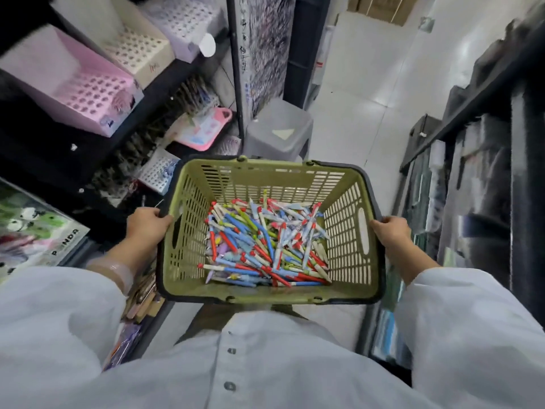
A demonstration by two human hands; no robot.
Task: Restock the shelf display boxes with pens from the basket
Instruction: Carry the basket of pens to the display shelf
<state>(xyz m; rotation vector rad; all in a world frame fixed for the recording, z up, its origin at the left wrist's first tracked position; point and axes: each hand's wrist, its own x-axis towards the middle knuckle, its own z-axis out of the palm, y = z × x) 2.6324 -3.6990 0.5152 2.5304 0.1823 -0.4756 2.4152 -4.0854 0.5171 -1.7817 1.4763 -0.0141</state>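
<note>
An olive-green plastic basket (348,237) with slotted walls hangs in front of my chest, carried above the aisle floor. A heap of pens (265,246) in red, blue, white and green covers its bottom. My left hand (146,224) grips the basket's left rim and my right hand (390,231) grips the right rim. On the black shelf at upper left stand three display boxes with rows of empty holes: a pink one (88,90), a cream one (138,48) and a pale lilac one (188,22).
A grey plastic stool (280,128) stands on the white tiled floor just beyond the basket. Lower left shelves hold packed pens and a small holed box (159,172). Dark shelving (486,143) lines the right side of the narrow aisle.
</note>
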